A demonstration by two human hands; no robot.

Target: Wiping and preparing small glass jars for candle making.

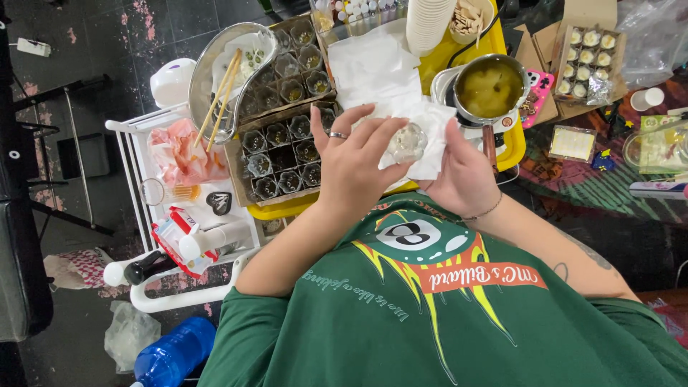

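Jar (407,142), small and clear, pinched in left hand (356,166); right hand (463,179) curled, clutching white tissue (428,136) against it; saucepan (490,89) just beyond.

A yellow tray (510,140) carries a divided box of small jars (287,154) and a wax pot (490,87).

Both forearms extend forward from the chest, bare below short green sleeves, and converge at the centre. The left hand (355,168) is raised palm-down, fingers spread and slightly curled, with a ring on one finger; its fingertips are closed around a small item. The right hand (466,175) faces it, thumb up, fingers curled inward in a grip. A thin bracelet circles the right wrist; tattoos mark the right forearm.
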